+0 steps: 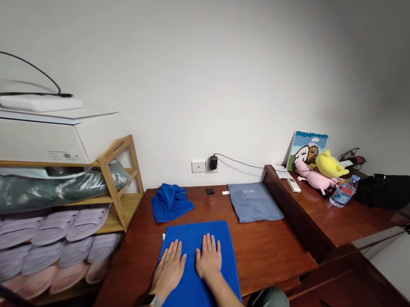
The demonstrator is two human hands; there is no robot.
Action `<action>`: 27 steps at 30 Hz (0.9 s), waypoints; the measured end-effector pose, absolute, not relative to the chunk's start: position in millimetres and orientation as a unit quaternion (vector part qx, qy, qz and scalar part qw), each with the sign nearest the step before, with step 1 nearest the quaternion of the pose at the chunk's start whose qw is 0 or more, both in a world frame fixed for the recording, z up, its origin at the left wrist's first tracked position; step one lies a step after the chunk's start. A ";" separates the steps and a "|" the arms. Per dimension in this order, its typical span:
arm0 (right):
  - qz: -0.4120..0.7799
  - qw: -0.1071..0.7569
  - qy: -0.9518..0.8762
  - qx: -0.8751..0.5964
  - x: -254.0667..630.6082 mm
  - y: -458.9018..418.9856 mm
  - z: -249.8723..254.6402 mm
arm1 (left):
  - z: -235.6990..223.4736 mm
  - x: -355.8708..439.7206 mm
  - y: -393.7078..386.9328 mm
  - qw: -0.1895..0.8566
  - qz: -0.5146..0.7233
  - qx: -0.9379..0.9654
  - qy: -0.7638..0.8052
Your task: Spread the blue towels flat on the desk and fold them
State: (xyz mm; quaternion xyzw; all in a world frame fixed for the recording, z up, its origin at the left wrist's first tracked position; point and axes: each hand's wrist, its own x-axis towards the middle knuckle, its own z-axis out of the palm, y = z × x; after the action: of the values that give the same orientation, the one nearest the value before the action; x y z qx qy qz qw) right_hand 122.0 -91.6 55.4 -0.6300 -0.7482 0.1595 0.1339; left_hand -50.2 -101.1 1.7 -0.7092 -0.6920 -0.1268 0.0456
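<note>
A bright blue towel (189, 292) lies spread on the brown wooden desk (130, 272), its near end reaching the front edge. My left hand (170, 269) rests flat on the towel's left side, fingers stretched out, a watch (152, 301) on the wrist. Palm down, my right hand (209, 259) presses on the towel's upper middle with its fingers slightly apart. Behind the towel to the left sits a crumpled blue cloth (171, 203). A grey-blue folded cloth (255, 203) lies flat farther back on the right.
On the raised right-hand surface are a remote (293, 184), plush toys (317, 179), a water bottle (344, 191) and a black bag (393, 191). A charger (213, 162) is plugged into the wall. At left, a wooden rack (134, 210) holds several slippers (55, 227) beneath a white box (34, 140).
</note>
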 end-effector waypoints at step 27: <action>0.079 0.163 -0.672 -0.718 227.4 -64.9 63.8 | 34.1 -52.5 -86.1 0.068 -0.207 -0.728 -0.650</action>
State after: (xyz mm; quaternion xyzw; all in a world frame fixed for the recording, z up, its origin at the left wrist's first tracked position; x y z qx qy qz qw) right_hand 227.4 -64.9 63.8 -0.7179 -0.6722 0.0789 0.1630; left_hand -52.5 -86.1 34.1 -0.7280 -0.6500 -0.2069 0.0683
